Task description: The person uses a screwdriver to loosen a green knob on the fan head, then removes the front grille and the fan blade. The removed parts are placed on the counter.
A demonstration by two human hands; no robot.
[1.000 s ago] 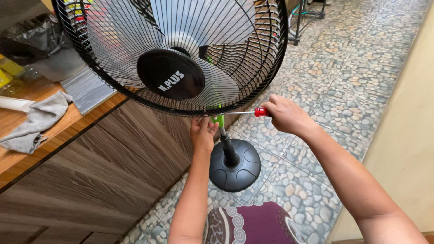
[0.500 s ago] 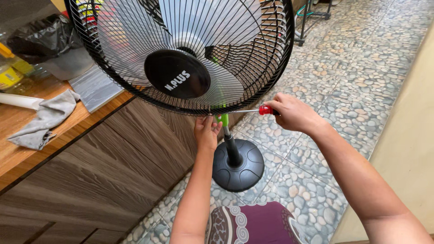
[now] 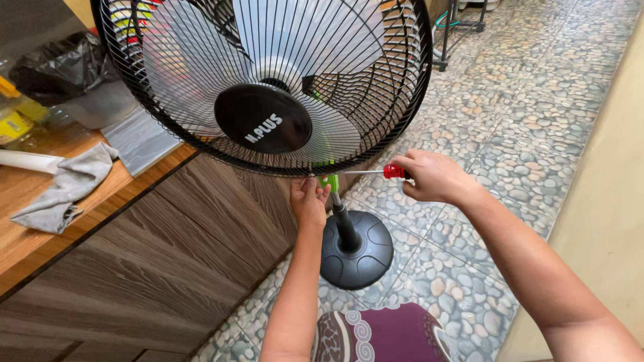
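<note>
Screwdriver [image 3: 376, 172] with a red handle and thin metal shaft sits clenched in my right hand [image 3: 433, 177], held level, its tip meeting the bottom rim of the black wire fan guard [image 3: 168, 134]. My left hand [image 3: 308, 199] reaches up just under that same spot, fingertips pinching or pressing at the rim beside the tip; I cannot tell whether they grip anything small there. Behind the grille are pale translucent blades [image 3: 302, 40] and a round black centre cap [image 3: 263, 118]. Below the guard, a green neck piece [image 3: 331, 181] joins a dark pole down to the round black base [image 3: 359, 251], which stands on a pebble-patterned floor [image 3: 523, 114]. To my left, a wooden counter [image 3: 40, 234] holds a crumpled grey cloth [image 3: 64, 188]. A maroon patterned fabric [image 3: 382, 335] lies near my body.
</note>
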